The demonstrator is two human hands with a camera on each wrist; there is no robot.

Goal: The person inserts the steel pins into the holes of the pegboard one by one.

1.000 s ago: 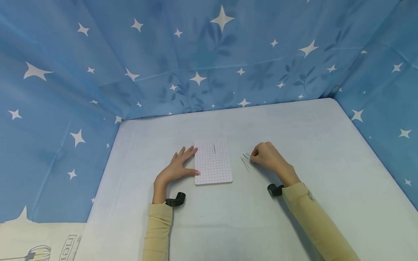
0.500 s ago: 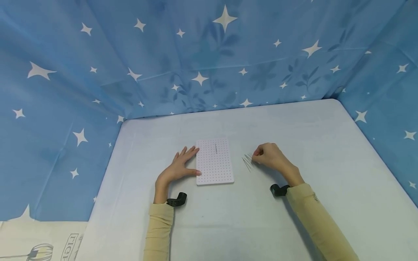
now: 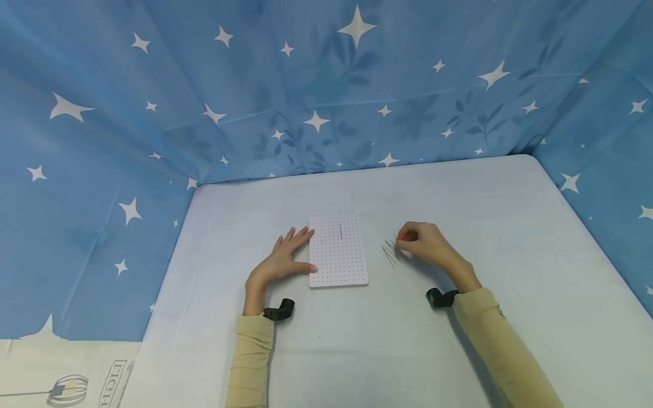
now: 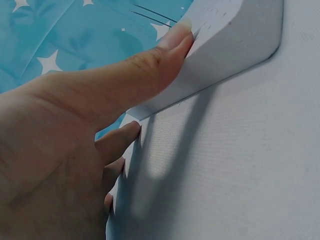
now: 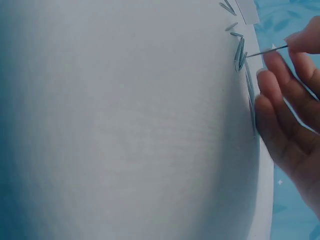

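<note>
A white board (image 3: pixel 339 260) with rows of small holes lies on the table between my hands. Thin metal needles (image 4: pixel 152 16) stick up from its surface in the left wrist view. My left hand (image 3: pixel 279 260) is spread at the board's left side, thumb resting on its edge and fingers straight beside it. To the right of the board, my right hand (image 3: pixel 425 245) pinches a needle (image 5: pixel 267 51) between thumb and index finger. Several loose needles (image 3: pixel 389 256) lie on the table just below and left of those fingertips.
A white cloth covers the table (image 3: pixel 352 345). Blue curtains (image 3: pixel 316 85) with white stars hang behind it and at both sides. At lower left lies a pale printed cloth (image 3: pixel 30 368). Each wrist wears a black camera (image 3: pixel 279 310).
My right fingertips have shifted slightly at the loose needles, and one needle now shows at them. The left hand stays at the board. The head view has shifted a little.
</note>
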